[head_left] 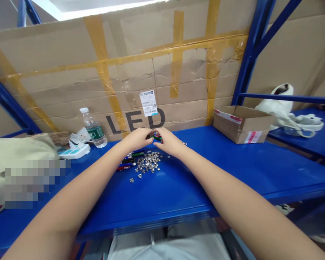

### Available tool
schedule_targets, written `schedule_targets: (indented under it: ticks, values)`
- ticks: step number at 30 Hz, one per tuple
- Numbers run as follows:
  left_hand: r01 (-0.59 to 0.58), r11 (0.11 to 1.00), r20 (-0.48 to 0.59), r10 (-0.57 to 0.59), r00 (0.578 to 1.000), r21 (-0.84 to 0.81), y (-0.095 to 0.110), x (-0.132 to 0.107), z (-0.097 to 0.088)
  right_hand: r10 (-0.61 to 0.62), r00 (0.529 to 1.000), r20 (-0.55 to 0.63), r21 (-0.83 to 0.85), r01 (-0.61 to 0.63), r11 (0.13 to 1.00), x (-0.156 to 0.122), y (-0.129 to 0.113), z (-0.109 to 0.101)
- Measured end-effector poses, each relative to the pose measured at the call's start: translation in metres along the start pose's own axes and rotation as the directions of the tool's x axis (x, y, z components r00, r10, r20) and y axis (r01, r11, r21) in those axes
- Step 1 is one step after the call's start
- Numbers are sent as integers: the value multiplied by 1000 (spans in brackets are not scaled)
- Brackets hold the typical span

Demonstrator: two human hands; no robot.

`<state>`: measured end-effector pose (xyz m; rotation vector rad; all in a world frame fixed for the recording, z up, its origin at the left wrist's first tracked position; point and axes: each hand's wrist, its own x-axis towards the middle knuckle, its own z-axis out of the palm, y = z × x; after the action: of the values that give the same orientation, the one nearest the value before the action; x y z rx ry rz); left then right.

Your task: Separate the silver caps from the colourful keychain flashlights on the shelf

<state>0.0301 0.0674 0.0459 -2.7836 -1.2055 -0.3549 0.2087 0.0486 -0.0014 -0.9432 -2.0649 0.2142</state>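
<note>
Cloth bag (18, 155): cream, at the far left edge of the blue shelf (233, 169), partly blurred out.
Power strip (74, 151): white, flat on the shelf just right of the cloth bag, against the cardboard wall (178, 90).
Water bottle (94, 129): clear with a green label and white cap, upright, just beside the power strip.
Coloured tubes (128, 160): a small cluster of slim pen-like bodies in red, blue, green and black, lying on the shelf below the left hand.
Left hand (137, 139): raised above the shelf, fingers curled narrow, their tips pinching the left end of the small green piece.
Small green piece (156, 137): held between both hands in front of the letters LED on the wall, above the shelf and clear of it; its form is too small to tell.
Right hand (169, 141): opposite the left, fingers drawn in tight on the right end of the small green piece.
Metal discs (148, 162): a heap of small shiny round pieces on the shelf directly below the hands, with a few strays lying nearer.
Open carton (241, 124): brown, flaps up, well to the right on the shelf.
White bag (284, 108): slumped on the next shelf, far right.
</note>
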Motion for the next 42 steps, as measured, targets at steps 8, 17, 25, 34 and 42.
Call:
schedule_targets:
  ticks: [8, 17, 25, 34, 42]
  values:
    - [105, 768, -164, -265, 950, -632, 24, -60, 4, -36, 999, 37, 197, 28, 980, -5, -29, 7]
    - [129, 777, -173, -294, 940, -617, 31, -59, 16, 247, 965, 93, 600, -252, 759, -4, -26, 16]
    - [138, 894, -177, -231, 957, -426, 28, -62, 4, 305, 950, 68, 482, -299, 823, -4, -28, 7]
    - [61, 926, -292, -179, 939, -371, 24, -64, -1, 196, 928, 317, 460, -331, 824, -6, -31, 2]
    - [-74, 926, -303, -45, 952, -371, 21, -67, -4, 59, 871, 488, 579, -373, 725, -12, -37, 0]
